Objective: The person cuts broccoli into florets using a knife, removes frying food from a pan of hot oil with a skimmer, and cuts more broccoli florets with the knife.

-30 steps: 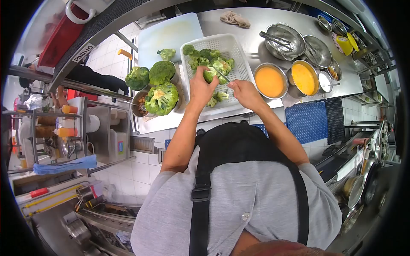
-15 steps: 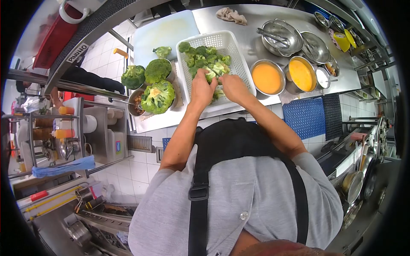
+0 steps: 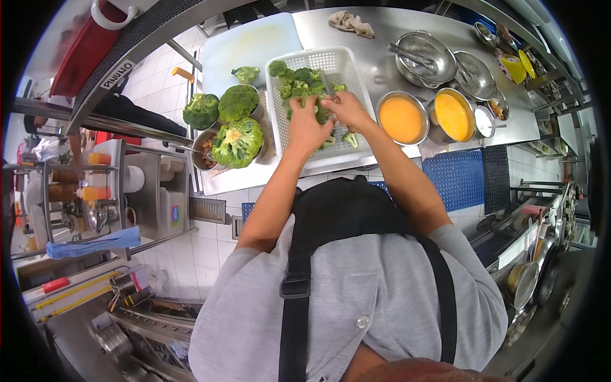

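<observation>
Knife point(image 3: 328, 83) now points forward in right hand point(image 3: 351, 113), left hand point(image 3: 308, 127) spread over broccoli point(image 3: 321, 114), grip unclear, another floret point(image 3: 350, 139) lying loose.

Bright, even light, soft glare on the steel table point(image 3: 380, 62), strong fisheye curving, black corners

Plastic basket point(image 3: 345, 65), glossy metal table point(image 3: 372, 54)

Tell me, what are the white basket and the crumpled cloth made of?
The basket looks like hard, smooth plastic: stiff white walls with rows of small holes. The cloth seems dull, soft fabric, since it bunches into folds; whether it's cotton, I can't tell.
</observation>
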Demonstrator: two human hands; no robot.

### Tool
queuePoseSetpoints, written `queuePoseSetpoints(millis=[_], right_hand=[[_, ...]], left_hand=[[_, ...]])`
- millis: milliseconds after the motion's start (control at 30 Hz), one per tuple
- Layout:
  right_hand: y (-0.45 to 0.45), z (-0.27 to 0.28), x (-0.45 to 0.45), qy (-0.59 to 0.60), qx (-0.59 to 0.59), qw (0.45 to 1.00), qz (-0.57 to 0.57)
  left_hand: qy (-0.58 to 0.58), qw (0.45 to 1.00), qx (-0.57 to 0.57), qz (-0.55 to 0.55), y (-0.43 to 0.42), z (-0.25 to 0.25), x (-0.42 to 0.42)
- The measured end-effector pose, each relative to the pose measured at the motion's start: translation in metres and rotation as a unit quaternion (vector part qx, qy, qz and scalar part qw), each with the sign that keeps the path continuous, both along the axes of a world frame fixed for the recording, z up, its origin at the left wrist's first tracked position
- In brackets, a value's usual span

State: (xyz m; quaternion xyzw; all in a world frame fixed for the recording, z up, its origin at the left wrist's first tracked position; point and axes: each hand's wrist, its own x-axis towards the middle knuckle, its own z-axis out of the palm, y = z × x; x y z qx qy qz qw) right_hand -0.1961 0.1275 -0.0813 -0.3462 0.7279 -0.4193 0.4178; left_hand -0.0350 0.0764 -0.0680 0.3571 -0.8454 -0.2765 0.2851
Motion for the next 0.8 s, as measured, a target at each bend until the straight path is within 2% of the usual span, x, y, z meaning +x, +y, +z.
queuePoseSetpoints(millis=[33, 67, 167, 267, 367, 500, 800], right_hand=[[0.001, 0.006, 0.004, -0.048, -0.004, 0.999, 0.005], [0.002, 0.003, 0.004, -0.068, -0.005, 0.998, 0.016], [0.016, -0.002, 0.008, -0.099, -0.078, 0.992, -0.028], [0.037, -0.005, 0.019, 0.128, -0.197, 0.972, -0.032], [0.07, 0.033, 0.021, 0.136, -0.051, 0.989, 0.013], [0.075, 0.037, 0.02, 0.152, -0.042, 0.984, 0.078], [0.056, 0.03, 0.038, 0.277, -0.012, 0.959, 0.065]], left_hand=[[-0.005, 1.0, -0.017, -0.002, 0.001, 0.001, 0.0], [0.013, 0.999, 0.005, 0.031, -0.005, -0.005, -0.004], [-0.04, 0.996, 0.073, 0.019, -0.016, 0.007, -0.007], [-0.011, 0.999, -0.026, 0.02, -0.031, -0.016, -0.002], [0.044, 0.992, 0.112, 0.035, -0.048, -0.038, 0.005], [0.119, 0.968, 0.219, 0.027, -0.053, -0.032, 0.007], [0.102, 0.968, 0.226, 0.036, -0.048, -0.031, 0.007]])
